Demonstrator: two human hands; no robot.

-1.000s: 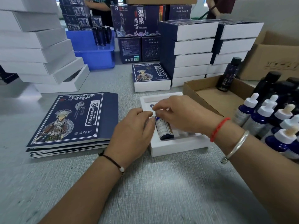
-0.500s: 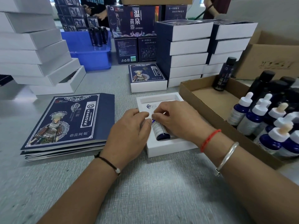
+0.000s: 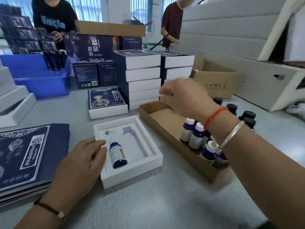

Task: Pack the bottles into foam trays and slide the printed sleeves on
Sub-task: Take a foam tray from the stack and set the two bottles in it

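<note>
A white foam tray (image 3: 140,171) lies on the grey table in front of me. One small blue bottle (image 3: 117,155) lies in its left slot; the long slot to the right is empty. My left hand (image 3: 82,164) rests on the tray's left edge with relaxed fingers. My right hand (image 3: 184,96) hovers in the air over the far end of the cardboard tray (image 3: 165,123), fingers loosely bent, holding nothing. White-capped blue bottles (image 3: 196,136) stand in that cardboard tray. A stack of flat printed sleeves (image 3: 29,154) lies at the left.
Sleeved boxes (image 3: 143,80) are stacked behind the trays, one single box (image 3: 107,103) in front of them. Black-capped bottles (image 3: 247,116) stand at the right. A blue bin (image 3: 38,80) and white trays (image 3: 14,104) are at the left. Two people stand beyond the table.
My right hand has left the bottle and risen to the right, over the cardboard tray. The bottle now lies seated in its slot. My left hand stays at the tray's edge.
</note>
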